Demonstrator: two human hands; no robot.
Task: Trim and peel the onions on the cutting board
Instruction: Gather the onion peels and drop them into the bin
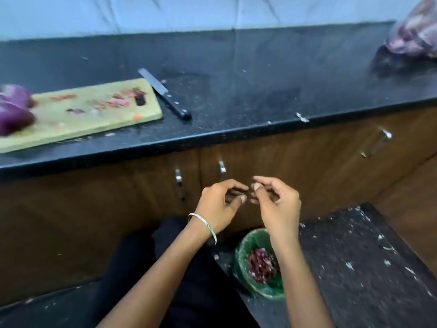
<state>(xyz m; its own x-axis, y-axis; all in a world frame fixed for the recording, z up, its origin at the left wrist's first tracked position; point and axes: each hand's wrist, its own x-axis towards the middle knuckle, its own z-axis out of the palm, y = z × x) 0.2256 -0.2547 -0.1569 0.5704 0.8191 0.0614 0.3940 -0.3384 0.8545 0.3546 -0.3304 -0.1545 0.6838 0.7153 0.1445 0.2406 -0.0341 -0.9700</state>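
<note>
Both hands hang before the desk's front edge above the green bin (243,247). Left hand (218,204) and right hand (276,204) have loosely curled grips, fingertips nearly meeting; whether they pinch anything I cannot tell.

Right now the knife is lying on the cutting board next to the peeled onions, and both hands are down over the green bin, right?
Not quite. The head view shows the knife on the black counter, beside the cutting board's right end. The peeled onions are on the board, and both hands, left and right, hover above the green bin.
</note>
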